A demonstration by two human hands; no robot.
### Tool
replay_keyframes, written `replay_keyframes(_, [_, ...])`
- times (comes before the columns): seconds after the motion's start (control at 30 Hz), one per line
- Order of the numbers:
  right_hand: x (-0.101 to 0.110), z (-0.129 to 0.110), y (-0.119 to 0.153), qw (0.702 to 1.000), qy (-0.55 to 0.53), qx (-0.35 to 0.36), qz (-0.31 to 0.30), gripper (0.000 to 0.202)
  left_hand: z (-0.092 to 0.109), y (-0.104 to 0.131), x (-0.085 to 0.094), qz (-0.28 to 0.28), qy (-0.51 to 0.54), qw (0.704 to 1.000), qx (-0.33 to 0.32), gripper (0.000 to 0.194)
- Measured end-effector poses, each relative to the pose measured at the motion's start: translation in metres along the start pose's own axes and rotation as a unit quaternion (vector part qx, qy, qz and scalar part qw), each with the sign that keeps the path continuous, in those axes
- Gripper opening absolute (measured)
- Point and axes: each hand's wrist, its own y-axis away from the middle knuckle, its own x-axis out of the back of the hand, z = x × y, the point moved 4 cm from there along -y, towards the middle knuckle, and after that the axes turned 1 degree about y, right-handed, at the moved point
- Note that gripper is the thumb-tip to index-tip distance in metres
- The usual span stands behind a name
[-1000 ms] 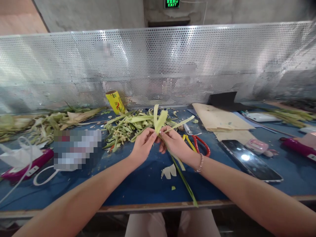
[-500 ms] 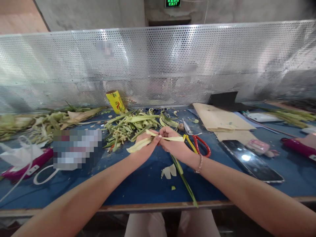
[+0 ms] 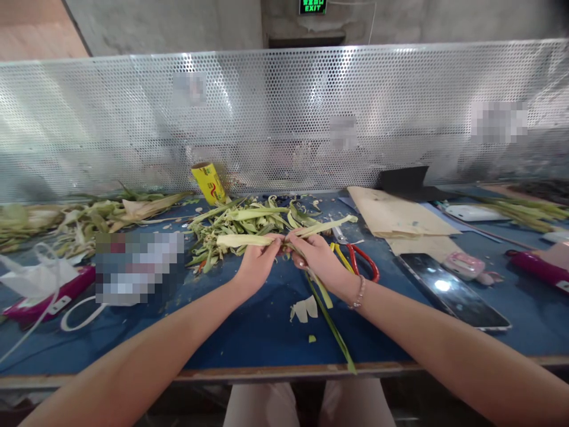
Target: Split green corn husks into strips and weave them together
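Note:
Pale green corn husk strips (image 3: 244, 240) are pinched between my two hands, which meet over the middle of the table. My left hand (image 3: 260, 258) is closed on a strip that sticks out to the left. In the fingers of my right hand (image 3: 315, 255) is a husk strip (image 3: 333, 225) pointing to the upper right. The exact join between the fingertips is hidden. Long green strips (image 3: 331, 326) run from beneath the right hand to the table's front edge. Behind the hands lies a heap of curled green husks (image 3: 240, 219). Scissors with red and yellow handles (image 3: 367, 264) lie beside the right wrist.
A phone (image 3: 453, 290), a pink case (image 3: 464, 265) and brown paper (image 3: 395, 210) lie to the right. At left are more husks (image 3: 93, 228) and a magenta tool (image 3: 62, 296). A yellow tube (image 3: 208, 182) leans by the perforated metal screen (image 3: 284, 107). Pale scraps (image 3: 304, 309) lie in front.
My hands have turned, and the left strip now points straighter left and higher. The right strip has swung from over the wrist to the upper right, away from me.

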Motion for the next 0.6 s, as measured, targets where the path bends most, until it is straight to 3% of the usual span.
replay_keyframes(0.17, [-0.0019,0.0009,0.0006,1.0,0.011,-0.002,-0.021,0.019,-0.0096,-0.0017,-0.007,-0.049,0.12,0.989,0.071,0.018])
replay_keyframes(0.3, [-0.0021,0.0018,0.0012,1.0,0.011,-0.015,-0.011,0.021,-0.0119,-0.0017,-0.0101,-0.048,0.169,0.982,0.07,0.016])
replay_keyframes(0.4, [-0.0012,0.0016,0.0014,1.0,0.007,-0.029,0.007,0.018,-0.0107,-0.0015,-0.0105,-0.048,0.168,0.983,0.056,0.018])
replay_keyframes(0.6, [-0.0021,-0.004,0.0036,0.999,0.006,0.048,-0.009,0.011,-0.0102,-0.0014,-0.0036,-0.006,0.079,0.996,0.05,0.02])
